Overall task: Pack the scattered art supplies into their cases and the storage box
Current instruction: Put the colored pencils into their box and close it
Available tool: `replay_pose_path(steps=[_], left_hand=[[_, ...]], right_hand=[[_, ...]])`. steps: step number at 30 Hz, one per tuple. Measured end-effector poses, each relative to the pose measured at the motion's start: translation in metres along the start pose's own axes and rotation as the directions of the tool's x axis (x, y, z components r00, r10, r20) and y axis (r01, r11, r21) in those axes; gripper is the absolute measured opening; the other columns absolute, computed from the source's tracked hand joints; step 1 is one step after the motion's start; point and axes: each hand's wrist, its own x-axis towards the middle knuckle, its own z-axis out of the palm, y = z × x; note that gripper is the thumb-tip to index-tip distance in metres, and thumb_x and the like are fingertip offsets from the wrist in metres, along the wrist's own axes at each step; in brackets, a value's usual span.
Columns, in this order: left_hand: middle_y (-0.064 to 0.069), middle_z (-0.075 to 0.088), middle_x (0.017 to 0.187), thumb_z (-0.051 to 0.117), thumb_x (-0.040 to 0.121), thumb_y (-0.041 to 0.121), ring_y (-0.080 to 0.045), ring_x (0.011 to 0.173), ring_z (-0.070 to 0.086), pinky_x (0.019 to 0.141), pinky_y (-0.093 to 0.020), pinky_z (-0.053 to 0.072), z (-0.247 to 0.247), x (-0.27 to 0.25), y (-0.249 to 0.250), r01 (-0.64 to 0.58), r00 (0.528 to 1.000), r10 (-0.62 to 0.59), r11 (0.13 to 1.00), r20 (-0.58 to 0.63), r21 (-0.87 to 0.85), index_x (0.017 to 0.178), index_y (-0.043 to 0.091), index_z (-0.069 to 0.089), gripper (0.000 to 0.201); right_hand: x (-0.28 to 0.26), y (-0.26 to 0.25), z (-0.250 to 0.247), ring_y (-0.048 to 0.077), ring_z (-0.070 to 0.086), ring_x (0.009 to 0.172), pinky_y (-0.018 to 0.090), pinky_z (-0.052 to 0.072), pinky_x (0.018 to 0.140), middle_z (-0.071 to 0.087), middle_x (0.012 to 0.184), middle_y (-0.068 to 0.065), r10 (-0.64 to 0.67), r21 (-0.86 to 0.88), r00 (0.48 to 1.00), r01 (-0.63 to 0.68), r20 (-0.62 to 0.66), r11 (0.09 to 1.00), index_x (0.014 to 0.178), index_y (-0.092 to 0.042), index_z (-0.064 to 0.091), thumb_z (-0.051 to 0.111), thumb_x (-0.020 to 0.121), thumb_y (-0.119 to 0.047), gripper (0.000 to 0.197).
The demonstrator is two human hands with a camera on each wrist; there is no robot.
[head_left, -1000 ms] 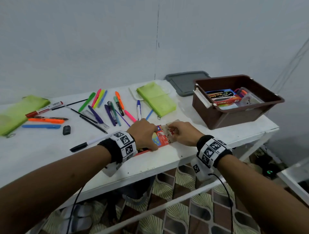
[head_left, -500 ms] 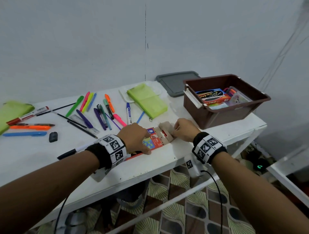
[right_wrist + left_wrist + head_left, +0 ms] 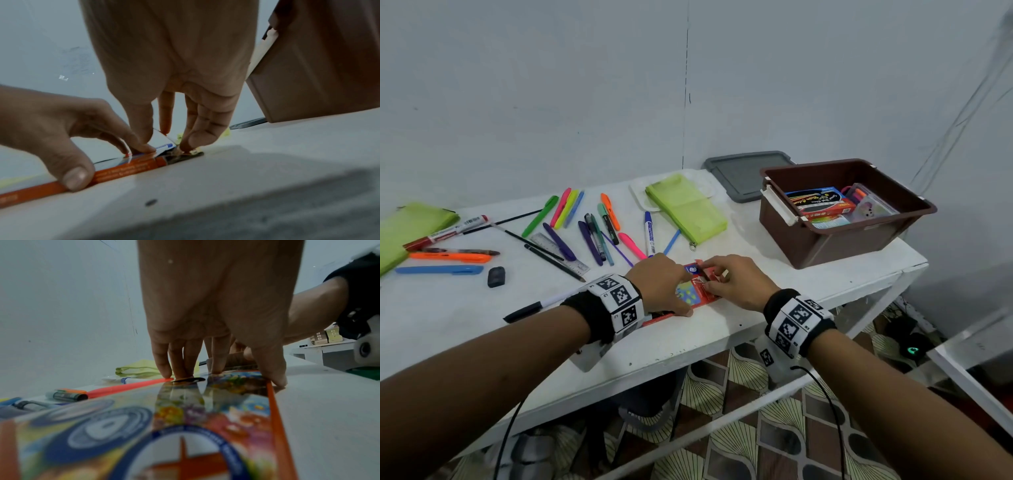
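A flat red pencil box with a colourful front lies near the table's front edge. My left hand holds it down, fingertips on the top face and thumb against the near side edge. My right hand is at the box's right end, where thumb and fingers pinch the end flap against the box. The inside of the box is hidden. The brown storage box stands at the right with several packs inside.
Pens and markers, a ruler, a black eraser and a black marker lie scattered to the left. A green pouch lies behind my hands, another at far left. The grey lid leans by the wall.
My right hand has moved left onto the box's end and folded the flap over; its pale inside no longer shows. My left hand keeps holding the box in place.
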Motion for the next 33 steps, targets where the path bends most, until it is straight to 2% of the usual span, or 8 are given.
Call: replay_pose_path(steps=[6,10,13,16,21,23,26,33], left_hand=[[-0.001,0.065,0.085,0.066,0.068,0.068,-0.018,0.082,0.058,0.069,-0.035,0.055,-0.003,-0.003,0.0,0.021,1.0,-0.021,1.0,-0.017,-0.01,0.126,0.027,0.059,0.071],[-0.001,0.065,0.096,0.065,0.07,0.071,-0.019,0.091,0.055,0.069,-0.031,0.049,0.0,-0.005,-0.004,0.025,1.0,-0.025,1.0,-0.009,-0.019,0.133,0.03,0.051,0.076],[-0.001,0.061,0.098,0.064,0.07,0.071,-0.018,0.09,0.048,0.07,-0.031,0.047,0.0,-0.007,-0.007,0.037,0.999,-0.037,0.999,-0.001,-0.03,0.138,0.032,0.046,0.08],[-0.001,0.06,0.098,0.064,0.07,0.072,-0.018,0.091,0.049,0.074,-0.033,0.05,0.002,-0.009,-0.009,0.046,0.999,-0.046,0.998,0.004,-0.052,0.139,0.033,0.044,0.082],[-0.002,0.058,0.098,0.064,0.071,0.07,-0.019,0.091,0.046,0.076,-0.034,0.049,0.004,-0.009,-0.009,0.049,0.999,-0.049,0.997,0.002,-0.061,0.137,0.034,0.044,0.077],[-0.001,0.059,0.097,0.064,0.07,0.07,-0.019,0.092,0.048,0.077,-0.036,0.051,0.004,-0.009,-0.009,0.054,0.999,-0.054,0.997,0.002,-0.062,0.135,0.034,0.046,0.076],[-0.002,0.06,0.102,0.064,0.071,0.07,-0.021,0.099,0.05,0.079,-0.037,0.051,0.004,-0.009,-0.009,0.063,0.998,-0.062,0.996,0.012,-0.066,0.136,0.033,0.044,0.078],[-0.002,0.06,0.106,0.063,0.073,0.07,-0.022,0.104,0.049,0.08,-0.036,0.05,0.006,-0.009,-0.009,0.067,0.998,-0.067,0.996,0.005,-0.063,0.139,0.032,0.042,0.079]], right_hand=[[0.001,-0.009,-0.005,0.031,0.058,0.092,0.034,0.046,0.078,0.057,0.101,0.015,-0.047,-0.283,0.997,0.062,0.062,0.957,0.124,-0.023,0.065,0.059,0.089,-0.018,0.036],[0.002,-0.011,-0.009,0.032,0.06,0.093,0.034,0.045,0.073,0.062,0.101,0.013,-0.054,-0.397,0.999,0.052,0.006,0.917,0.122,-0.02,0.062,0.053,0.095,-0.027,0.029],[0.005,-0.006,-0.016,0.037,0.063,0.095,0.039,0.052,0.076,0.068,0.101,0.015,0.009,-0.351,0.99,-0.058,-0.138,0.934,0.12,-0.01,0.059,0.05,0.094,-0.019,0.029],[0.01,0.001,-0.021,0.035,0.063,0.096,0.041,0.052,0.081,0.069,0.103,0.015,0.078,-0.274,0.972,-0.138,-0.222,0.952,0.118,-0.008,0.059,0.053,0.088,-0.016,0.032],[0.006,0.0,-0.007,0.028,0.058,0.092,0.033,0.047,0.069,0.057,0.104,0.007,-0.064,-0.369,0.989,0.011,-0.132,0.929,0.122,-0.018,0.059,0.058,0.09,-0.025,0.033],[0.005,-0.002,-0.003,0.028,0.054,0.097,0.033,0.047,0.071,0.052,0.112,0.008,-0.102,-0.447,0.992,0.057,-0.078,0.893,0.126,-0.022,0.056,0.059,0.09,-0.034,0.038],[0.003,-0.001,0.002,0.033,0.053,0.109,0.038,0.049,0.079,0.048,0.13,0.012,-0.126,-0.468,0.992,0.105,-0.014,0.877,0.132,-0.027,0.053,0.053,0.094,-0.034,0.039],[0.003,0.009,0.004,0.028,0.052,0.106,0.038,0.05,0.081,0.046,0.13,0.01,-0.176,-0.433,0.98,0.201,0.098,0.879,0.131,-0.016,0.052,0.046,0.099,-0.036,0.038]])
